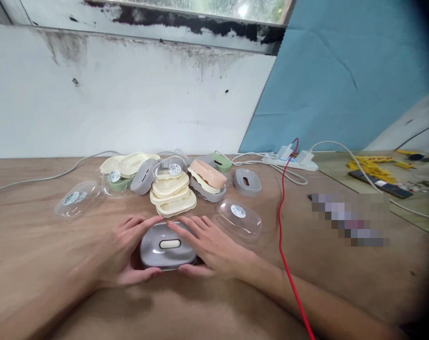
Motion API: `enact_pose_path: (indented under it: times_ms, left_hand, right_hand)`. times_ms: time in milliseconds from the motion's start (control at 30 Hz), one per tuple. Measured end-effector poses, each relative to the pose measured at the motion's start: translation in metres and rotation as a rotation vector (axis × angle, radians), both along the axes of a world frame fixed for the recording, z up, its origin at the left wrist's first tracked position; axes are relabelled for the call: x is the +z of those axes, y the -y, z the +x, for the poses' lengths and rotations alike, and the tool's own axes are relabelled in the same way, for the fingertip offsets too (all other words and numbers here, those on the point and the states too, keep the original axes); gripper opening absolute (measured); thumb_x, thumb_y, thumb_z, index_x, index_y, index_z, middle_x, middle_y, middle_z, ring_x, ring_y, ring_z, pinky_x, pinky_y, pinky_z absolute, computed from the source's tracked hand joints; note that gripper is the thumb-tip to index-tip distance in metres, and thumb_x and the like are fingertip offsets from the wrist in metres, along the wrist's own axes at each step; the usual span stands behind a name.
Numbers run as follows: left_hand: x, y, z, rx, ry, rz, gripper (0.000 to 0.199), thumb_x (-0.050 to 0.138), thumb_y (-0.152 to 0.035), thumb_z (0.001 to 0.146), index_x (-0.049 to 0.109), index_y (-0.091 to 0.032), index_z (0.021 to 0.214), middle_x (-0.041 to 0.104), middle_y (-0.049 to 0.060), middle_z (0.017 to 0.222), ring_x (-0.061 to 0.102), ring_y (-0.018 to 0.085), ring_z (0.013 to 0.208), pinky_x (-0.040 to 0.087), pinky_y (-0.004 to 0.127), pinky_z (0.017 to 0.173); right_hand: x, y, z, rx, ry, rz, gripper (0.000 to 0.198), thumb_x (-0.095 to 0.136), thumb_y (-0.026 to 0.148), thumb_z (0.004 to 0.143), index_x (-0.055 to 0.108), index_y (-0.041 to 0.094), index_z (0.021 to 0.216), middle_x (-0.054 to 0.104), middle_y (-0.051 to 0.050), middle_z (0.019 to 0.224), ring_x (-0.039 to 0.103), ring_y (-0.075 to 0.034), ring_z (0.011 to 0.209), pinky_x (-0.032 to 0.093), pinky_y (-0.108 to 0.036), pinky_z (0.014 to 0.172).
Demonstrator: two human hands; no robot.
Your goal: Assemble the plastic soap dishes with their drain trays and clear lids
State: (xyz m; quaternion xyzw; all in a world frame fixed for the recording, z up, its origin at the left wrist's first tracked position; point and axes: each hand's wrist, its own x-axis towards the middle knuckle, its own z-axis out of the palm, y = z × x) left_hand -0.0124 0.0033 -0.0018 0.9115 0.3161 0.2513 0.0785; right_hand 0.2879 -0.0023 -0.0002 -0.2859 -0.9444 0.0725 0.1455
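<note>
Near the table's front, a grey oval soap box (pixel 152 248) with a slot and a cream insert sits between my hands, and a clear lid seems to cover it. My left hand (pixel 127 252) grips its left end, thumb along the front edge and fingers at the back. On the right end, my right hand (pixel 209 245) holds it the same way, its index finger over the top rear edge. Just behind lies a stack of cream trays (pixel 173 193). A clear lid (pixel 239 218) with a round white sticker rests right of my right hand.
Further back are a peach box part (pixel 207 174), a grey box part (pixel 248 182) and another clear lid (pixel 76 198) at left. A red cable (pixel 281 226) crosses above my right forearm. A power strip (pixel 306 163) stands by the wall; yellow items (pixel 372 170) lie far right.
</note>
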Motion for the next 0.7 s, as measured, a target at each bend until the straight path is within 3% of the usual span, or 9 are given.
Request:
enact_pose_path:
  times_ms: [167, 300, 433, 700]
  left_hand:
    - [-0.001, 0.001, -0.001, 0.022, 0.027, -0.023, 0.088, 0.077, -0.054, 0.089, 0.037, -0.029, 0.163, 0.068, 0.015, 0.139, 0.067, 0.037, 0.123, 0.058, 0.047, 0.101]
    - [-0.003, 0.001, 0.000, 0.067, 0.035, -0.014, 0.084, 0.077, -0.057, 0.089, 0.041, -0.030, 0.161, 0.068, 0.014, 0.139, 0.069, 0.036, 0.121, 0.059, 0.044, 0.100]
    - [-0.005, 0.001, 0.000, 0.105, 0.039, -0.024, 0.082, 0.076, -0.058, 0.091, 0.041, -0.030, 0.160, 0.066, 0.013, 0.141, 0.067, 0.035, 0.124, 0.058, 0.046, 0.104]
    - [-0.005, 0.001, 0.001, 0.196, 0.069, -0.071, 0.072, 0.072, -0.056, 0.095, 0.046, -0.029, 0.156, 0.065, 0.013, 0.141, 0.069, 0.034, 0.123, 0.059, 0.045, 0.102]
  right_hand:
    - [0.006, -0.014, 0.012, -0.025, -0.083, 0.135, 0.099, 0.054, 0.084, 0.096, 0.029, 0.022, 0.170, 0.049, -0.022, 0.163, 0.051, -0.039, 0.142, 0.044, -0.054, 0.111]
    - [0.015, -0.032, 0.034, -0.414, -0.190, 0.320, 0.057, 0.054, 0.055, 0.108, 0.050, 0.020, 0.153, 0.062, -0.020, 0.148, 0.059, -0.038, 0.132, 0.045, -0.053, 0.105]
    - [0.015, -0.044, 0.051, -0.700, -0.182, 0.370, 0.033, 0.061, 0.044, 0.102, 0.061, 0.020, 0.124, 0.069, -0.016, 0.125, 0.065, -0.038, 0.114, 0.047, -0.053, 0.097]
    - [0.007, -0.047, 0.051, -0.758, -0.159, 0.357, 0.042, 0.061, 0.046, 0.099, 0.054, 0.020, 0.131, 0.068, -0.018, 0.123, 0.064, -0.040, 0.114, 0.051, -0.054, 0.094]
